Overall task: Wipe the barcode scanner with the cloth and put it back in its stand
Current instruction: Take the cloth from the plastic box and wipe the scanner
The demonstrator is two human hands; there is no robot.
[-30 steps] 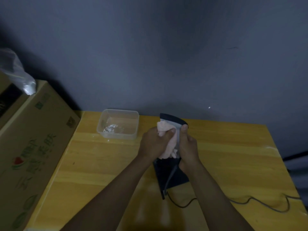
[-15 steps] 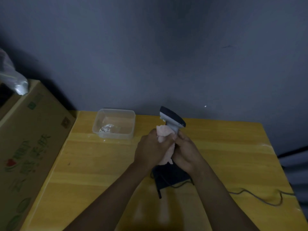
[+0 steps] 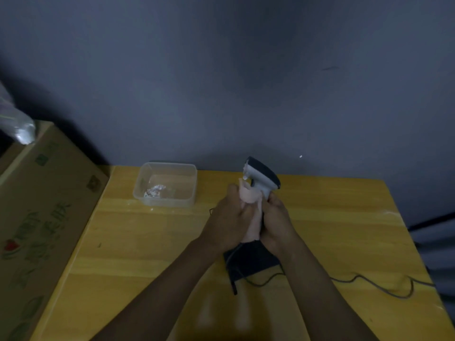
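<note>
The grey barcode scanner [image 3: 261, 177] with a dark top face is held upright above the wooden table [image 3: 332, 217]. My right hand [image 3: 277, 221] grips its handle from the right. My left hand [image 3: 227, 219] presses a pale pink cloth [image 3: 251, 200] against the handle just below the head. The scanner's lower handle is hidden between hands and cloth. Its black stand [image 3: 251, 260] lies on the table directly under my hands, partly covered by them. A dark cable [image 3: 369, 283] runs from there to the right.
A clear plastic container [image 3: 167, 184] with crumpled foil inside sits at the table's back left. A large cardboard box [image 3: 41, 217] stands along the left edge, with a plastic bag [image 3: 17, 126] on top. A grey wall lies right behind the table.
The scanner's head has come up clear of my hands and tilted more upright. The cloth has slid down from the head onto the handle.
</note>
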